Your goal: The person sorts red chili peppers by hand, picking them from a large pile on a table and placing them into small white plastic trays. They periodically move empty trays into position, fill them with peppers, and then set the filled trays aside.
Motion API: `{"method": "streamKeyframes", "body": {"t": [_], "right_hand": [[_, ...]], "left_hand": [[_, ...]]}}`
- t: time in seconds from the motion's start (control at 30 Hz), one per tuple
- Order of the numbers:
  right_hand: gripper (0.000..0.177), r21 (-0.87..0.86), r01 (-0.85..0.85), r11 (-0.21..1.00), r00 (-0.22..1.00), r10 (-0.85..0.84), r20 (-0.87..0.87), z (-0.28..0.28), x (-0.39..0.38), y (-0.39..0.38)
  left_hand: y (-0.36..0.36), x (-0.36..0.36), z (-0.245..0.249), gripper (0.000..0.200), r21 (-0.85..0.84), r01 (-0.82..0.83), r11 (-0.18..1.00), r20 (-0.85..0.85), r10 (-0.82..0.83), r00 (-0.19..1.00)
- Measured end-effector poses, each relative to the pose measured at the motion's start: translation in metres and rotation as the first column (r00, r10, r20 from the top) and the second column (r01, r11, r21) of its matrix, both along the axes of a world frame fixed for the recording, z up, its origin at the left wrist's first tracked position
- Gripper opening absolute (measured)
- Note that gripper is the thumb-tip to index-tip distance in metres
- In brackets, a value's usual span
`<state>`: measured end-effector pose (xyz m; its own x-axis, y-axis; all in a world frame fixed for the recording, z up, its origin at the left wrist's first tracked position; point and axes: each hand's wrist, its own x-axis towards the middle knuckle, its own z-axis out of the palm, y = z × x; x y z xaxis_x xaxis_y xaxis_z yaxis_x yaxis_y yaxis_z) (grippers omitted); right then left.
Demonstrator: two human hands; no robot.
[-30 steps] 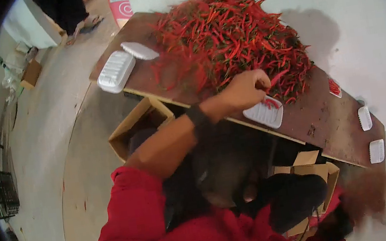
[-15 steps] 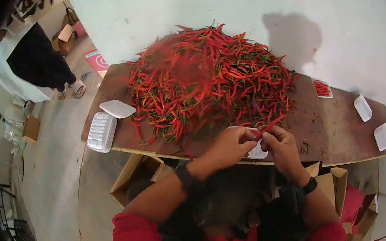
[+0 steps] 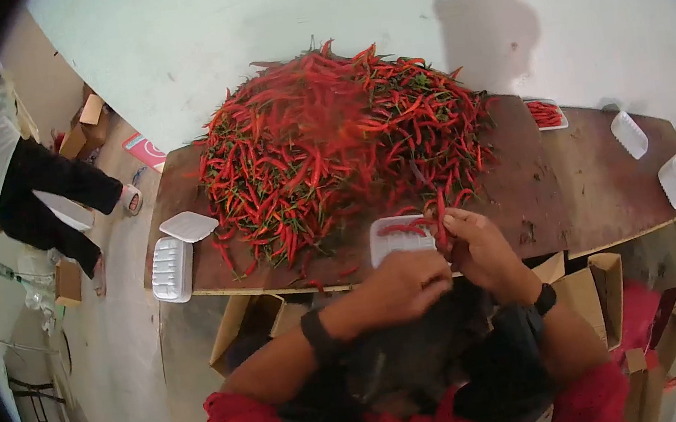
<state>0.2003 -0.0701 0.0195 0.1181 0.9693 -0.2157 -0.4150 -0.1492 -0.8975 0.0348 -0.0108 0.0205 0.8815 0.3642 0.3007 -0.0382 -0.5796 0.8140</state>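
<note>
A large heap of red chili peppers with green stems (image 3: 327, 135) lies on the brown table. In front of it sits a white tray (image 3: 386, 243) with a few red chilies inside. My right hand (image 3: 486, 251) is at the tray's right edge, its fingers closed on a red chili (image 3: 442, 222) that points upward. My left hand (image 3: 413, 284) is just below the tray's front edge, fingers curled; whether it holds anything is hidden.
Stacked white trays (image 3: 172, 269) and a single tray (image 3: 189, 227) are at the left. A chili-filled tray (image 3: 546, 114) and two more trays (image 3: 630, 134) are at the right. Open cardboard boxes (image 3: 580, 302) stand below the table. A person (image 3: 51, 195) walks at far left.
My left hand has moved down and away from my right hand, uncovering more of the tray. The chili in my right hand has turned upright. The view has shifted, and the person's legs are farther apart.
</note>
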Motion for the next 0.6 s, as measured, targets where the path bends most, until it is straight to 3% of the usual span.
{"method": "streamKeyframes", "body": {"t": [0.03,0.07,0.1,0.13,0.17,0.2,0.23,0.27,0.3,0.33,0.37,0.5,0.57,0.6], "right_hand": [[0.026,-0.06,0.019,0.998,0.997,-0.023,-0.069,-0.003,0.005,0.003],[0.026,-0.119,0.033,0.992,0.99,-0.049,-0.134,-0.006,0.01,0.005],[0.026,-0.117,0.039,0.992,0.989,-0.055,-0.137,-0.009,0.016,0.007],[0.027,-0.074,-0.017,0.997,1.0,0.018,0.015,-0.012,0.023,0.008],[0.027,-0.042,-0.08,0.996,0.982,0.086,0.167,-0.016,0.027,0.008],[0.027,-0.041,-0.077,0.996,0.983,0.083,0.161,-0.019,0.03,0.008],[0.027,-0.061,-0.118,0.991,0.969,0.128,0.21,-0.023,0.031,0.008],[0.026,-0.082,-0.156,0.984,0.951,0.172,0.257,-0.025,0.031,0.008],[0.026,-0.078,-0.151,0.985,0.954,0.166,0.251,-0.024,0.03,0.008],[0.026,-0.111,-0.25,0.962,0.919,0.271,0.286,-0.022,0.03,0.008],[0.026,-0.146,-0.345,0.927,0.871,0.375,0.318,-0.018,0.028,0.008],[0.025,-0.059,-0.42,0.906,0.779,0.393,0.488,0.007,0.016,0.005],[0.024,-0.106,-0.434,0.895,0.775,0.431,0.462,-0.01,0.021,0.01],[0.024,-0.102,-0.432,0.896,0.778,0.428,0.46,-0.018,0.022,0.012]], "left_hand": [[-0.005,0.001,-0.002,0.019,0.058,0.169,0.984,0.01,-0.17,0.985],[-0.007,0.0,-0.001,0.019,0.058,0.177,0.983,0.005,-0.177,0.984],[-0.009,-0.002,0.005,0.021,-0.001,0.386,0.922,-0.27,-0.372,0.888],[-0.011,-0.003,0.01,0.022,-0.114,0.552,0.826,-0.506,-0.526,0.684],[-0.009,-0.006,0.014,0.021,-0.072,0.518,0.852,-0.553,-0.467,0.691],[-0.003,-0.009,0.009,0.021,-0.074,0.52,0.851,-0.557,-0.468,0.686],[0.006,-0.012,-0.001,0.019,0.069,0.32,0.945,-0.432,-0.261,0.863],[0.013,-0.014,-0.006,0.018,0.176,0.083,0.981,-0.265,-0.034,0.964],[0.017,-0.013,-0.002,0.018,0.178,0.09,0.98,-0.271,-0.039,0.962],[0.022,-0.011,0.005,0.016,0.262,-0.165,0.951,-0.127,0.203,0.971],[0.026,-0.01,0.009,0.015,0.304,-0.415,0.858,0.037,0.425,0.905],[0.04,-0.012,-0.007,0.015,0.4,-0.313,0.862,0.059,0.316,0.947],[0.043,-0.015,-0.024,0.012,0.332,-0.221,0.917,-0.117,0.272,0.955],[0.043,-0.015,-0.027,0.012,0.334,-0.217,0.917,-0.119,0.27,0.955]]}}
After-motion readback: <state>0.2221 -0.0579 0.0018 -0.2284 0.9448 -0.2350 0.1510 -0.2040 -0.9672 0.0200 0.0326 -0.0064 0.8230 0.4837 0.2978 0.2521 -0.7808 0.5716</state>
